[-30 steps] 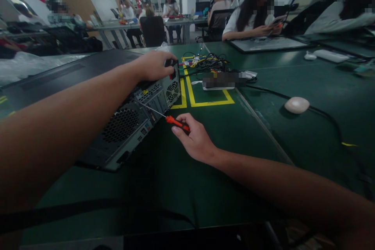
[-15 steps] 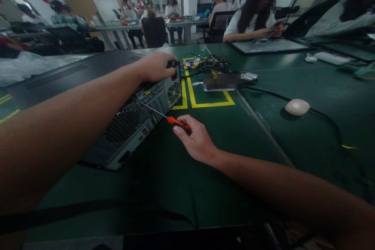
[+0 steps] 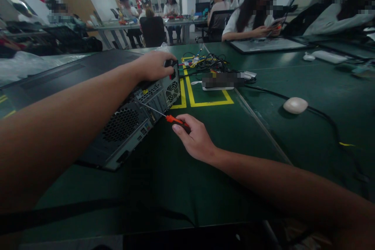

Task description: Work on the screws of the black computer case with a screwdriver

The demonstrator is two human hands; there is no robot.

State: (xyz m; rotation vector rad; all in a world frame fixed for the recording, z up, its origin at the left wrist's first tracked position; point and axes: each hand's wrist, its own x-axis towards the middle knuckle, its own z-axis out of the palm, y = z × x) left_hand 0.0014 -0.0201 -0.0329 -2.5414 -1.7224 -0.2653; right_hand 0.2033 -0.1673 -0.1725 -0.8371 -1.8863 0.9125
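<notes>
A black desktop computer case (image 3: 129, 123) lies on its side on the green table (image 3: 181, 179), its rear panel facing me. My left hand (image 3: 154, 65) is closed over the far top corner of the case, fingers curled round its edge. My right hand (image 3: 195, 137) grips the red handle of a screwdriver (image 3: 172, 118). The thin metal shaft runs up and left, and its tip touches the rear panel near the top edge.
Yellow tape lines (image 3: 202, 99) mark the table behind the case. A tangle of cables (image 3: 205, 61) and a white power strip (image 3: 222, 84) lie beyond. A white mouse (image 3: 295, 105) with a black cord sits to the right. Several people sit at tables farther back.
Almost nothing has moved. My right hand has shifted very slightly on the screwdriver handle while the tip stays on the rear panel. My left hand stays on the case corner.
</notes>
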